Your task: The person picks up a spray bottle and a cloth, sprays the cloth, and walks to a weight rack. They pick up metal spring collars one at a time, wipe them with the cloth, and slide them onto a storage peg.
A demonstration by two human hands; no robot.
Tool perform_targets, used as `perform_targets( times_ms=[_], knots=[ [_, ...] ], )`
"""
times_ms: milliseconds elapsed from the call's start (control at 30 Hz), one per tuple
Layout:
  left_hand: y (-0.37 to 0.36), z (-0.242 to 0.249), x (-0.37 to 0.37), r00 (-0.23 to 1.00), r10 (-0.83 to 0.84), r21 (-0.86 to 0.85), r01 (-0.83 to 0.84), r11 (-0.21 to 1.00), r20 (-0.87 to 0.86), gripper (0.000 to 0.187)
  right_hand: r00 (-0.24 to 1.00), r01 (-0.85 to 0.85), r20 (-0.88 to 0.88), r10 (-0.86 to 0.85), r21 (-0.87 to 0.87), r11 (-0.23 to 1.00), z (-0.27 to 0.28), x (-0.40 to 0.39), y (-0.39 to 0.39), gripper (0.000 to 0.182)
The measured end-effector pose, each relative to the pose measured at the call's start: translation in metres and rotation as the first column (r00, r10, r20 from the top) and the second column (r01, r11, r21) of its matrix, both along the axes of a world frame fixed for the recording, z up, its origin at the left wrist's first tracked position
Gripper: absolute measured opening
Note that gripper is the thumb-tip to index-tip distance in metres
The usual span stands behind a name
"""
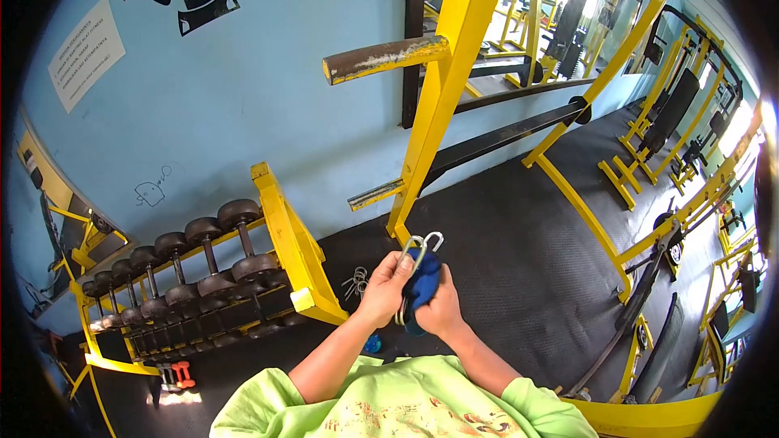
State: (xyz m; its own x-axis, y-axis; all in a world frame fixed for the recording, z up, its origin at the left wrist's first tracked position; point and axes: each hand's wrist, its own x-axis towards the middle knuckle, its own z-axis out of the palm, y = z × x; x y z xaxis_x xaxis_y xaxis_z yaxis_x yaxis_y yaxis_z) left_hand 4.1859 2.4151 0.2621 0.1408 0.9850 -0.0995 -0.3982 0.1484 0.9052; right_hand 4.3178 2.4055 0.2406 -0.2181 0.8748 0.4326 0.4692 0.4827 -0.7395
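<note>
In front of my chest, my left hand (391, 285) is closed around a silvery metal clip (415, 243) whose rounded loops stick up above the fingers. A crumpled dark blue cloth (422, 282) lies against the metal, between the two hands. My right hand (439, 307) grips this cloth from the other side, its fingers partly hidden behind it. Below the hands, a bit of the metal shows beside the cloth. On the black floor left of my left hand lie several similar metal clips (355, 281).
A yellow rack (300, 259) with rows of black dumbbells stands at left; small red dumbbells (183, 373) lie by its foot. A yellow frame (438, 113) with protruding pegs and a long black bar (503, 136) rises ahead. A blue object (372, 344) is near my shirt. Gym machines (677, 113) stand at right.
</note>
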Motion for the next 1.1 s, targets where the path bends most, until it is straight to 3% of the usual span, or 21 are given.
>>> perform_targets(
  times_ms=[67, 133, 167, 267, 300, 333, 367, 400, 467, 500, 533, 600, 700, 733, 767, 800, 833, 867, 933, 1067, 1100],
  knots=[
    [0.0, -0.002, -0.007, 0.994, 0.003, -0.11, 0.009, 0.994, 0.109, 0.018, 0.787, -0.082, -0.613, -0.066, -0.21, 0.974, 0.0, -0.003, -0.013, 0.018],
    [0.002, 0.001, -0.017, 0.99, -0.014, -0.086, 0.027, 0.996, 0.142, 0.019, 0.625, -0.044, -0.766, -0.153, -0.23, 0.972, 0.0, 0.017, -0.012, 0.013],
    [0.001, 0.005, -0.018, 0.983, -0.032, -0.064, 0.044, 0.997, 0.179, 0.02, 0.432, -0.102, -0.847, -0.31, -0.387, 0.916, 0.008, 0.029, -0.015, 0.013],
    [0.0, 0.015, -0.011, 0.989, -0.042, -0.085, 0.055, 0.995, 0.139, 0.027, 0.591, -0.098, -0.791, -0.159, -0.267, 0.959, 0.003, 0.029, 0.001, 0.014],
    [0.002, 0.01, -0.005, 0.997, -0.058, -0.038, 0.06, 0.997, 0.042, 0.029, 0.849, 0.037, -0.496, -0.18, -0.284, 0.958, 0.01, 0.019, 0.005, 0.008],
    [0.003, 0.006, 0.001, 0.996, -0.07, 0.014, 0.071, 0.997, -0.055, 0.031, 0.926, -0.031, -0.373, -0.054, -0.218, 0.976, 0.026, 0.01, 0.004, 0.008],
    [0.003, 0.007, 0.007, 0.978, -0.067, 0.109, 0.09, 0.99, -0.196, 0.029, 0.83, -0.033, -0.532, -0.168, -0.348, 0.937, 0.011, -0.002, 0.008, 0.007],
    [0.008, -0.012, 0.007, 0.992, -0.105, 0.147, 0.114, 0.983, -0.068, 0.021, 0.699, -0.068, -0.652, -0.292, -0.467, 0.882, -0.01, -0.007, 0.013, 0.008],
    [0.0, -0.002, 0.008, 0.983, -0.093, 0.222, 0.126, 0.967, -0.155, 0.04, 0.472, -0.299, -0.863, -0.18, -0.348, 0.889, -0.019, -0.002, 0.019, 0.01],
    [-0.006, 0.005, 0.005, 0.957, -0.131, 0.244, 0.196, 0.95, -0.259, 0.065, 0.701, -0.102, -0.713, -0.012, -0.116, 0.988, 0.003, -0.002, 0.015, 0.011],
    [-0.012, 0.005, 0.008, 0.929, -0.12, 0.256, 0.218, 0.942, -0.351, 0.075, 0.594, -0.174, -0.803, -0.054, -0.193, 0.966, -0.013, -0.001, 0.011, 0.016],
    [-0.017, 0.0, 0.018, 0.859, 0.135, 0.499, 0.152, 0.853, -0.494, 0.08, 0.103, -0.555, -0.988, -0.117, -0.155, 0.817, -0.018, 0.001, 0.013, 0.026],
    [-0.022, -0.007, 0.012, 0.82, 0.215, 0.502, 0.099, 0.859, -0.53, 0.069, 0.238, -0.475, -0.894, -0.38, -0.448, 0.757, -0.034, -0.006, 0.019, 0.03],
    [-0.024, -0.009, 0.008, 0.761, 0.24, 0.467, 0.092, 0.879, -0.603, 0.063, 0.232, -0.545, -0.935, -0.269, -0.354, 0.76, -0.039, -0.01, 0.02, 0.024],
    [-0.018, -0.039, 0.004, 0.777, 0.311, 0.535, 0.038, 0.844, -0.547, 0.052, 0.408, -0.476, -0.895, -0.181, -0.377, 0.795, -0.038, -0.008, 0.02, 0.022],
    [-0.023, -0.037, 0.005, 0.917, 0.163, 0.319, -0.041, 0.947, -0.365, 0.043, 0.568, -0.4, -0.817, -0.097, -0.377, 0.835, -0.016, -0.01, 0.019, 0.019],
    [-0.022, -0.035, 0.001, 0.864, 0.186, 0.409, 0.025, 0.912, -0.468, 0.038, 0.696, -0.292, -0.713, -0.087, -0.391, 0.873, -0.025, -0.007, 0.025, 0.01],
    [-0.023, -0.035, -0.001, 0.799, 0.216, 0.479, 0.1, 0.872, -0.561, 0.032, 0.54, -0.226, -0.769, -0.341, -0.524, 0.821, -0.017, -0.012, 0.03, 0.01],
    [-0.025, -0.019, 0.001, 0.791, 0.182, 0.429, 0.111, 0.897, -0.584, 0.027, 0.492, -0.082, -0.723, -0.484, -0.593, 0.801, 0.001, 0.005, 0.047, 0.011],
    [-0.008, -0.016, 0.0, 0.819, 0.245, 0.507, 0.063, 0.86, -0.518, 0.022, 0.74, -0.151, -0.654, -0.154, -0.385, 0.91, -0.018, -0.015, 0.024, 0.014],
    [-0.008, -0.014, -0.003, 0.824, 0.199, 0.464, 0.086, 0.882, -0.53, 0.021, 0.656, -0.134, -0.722, -0.219, -0.397, 0.908, -0.031, -0.021, 0.022, 0.015]
  ],
)
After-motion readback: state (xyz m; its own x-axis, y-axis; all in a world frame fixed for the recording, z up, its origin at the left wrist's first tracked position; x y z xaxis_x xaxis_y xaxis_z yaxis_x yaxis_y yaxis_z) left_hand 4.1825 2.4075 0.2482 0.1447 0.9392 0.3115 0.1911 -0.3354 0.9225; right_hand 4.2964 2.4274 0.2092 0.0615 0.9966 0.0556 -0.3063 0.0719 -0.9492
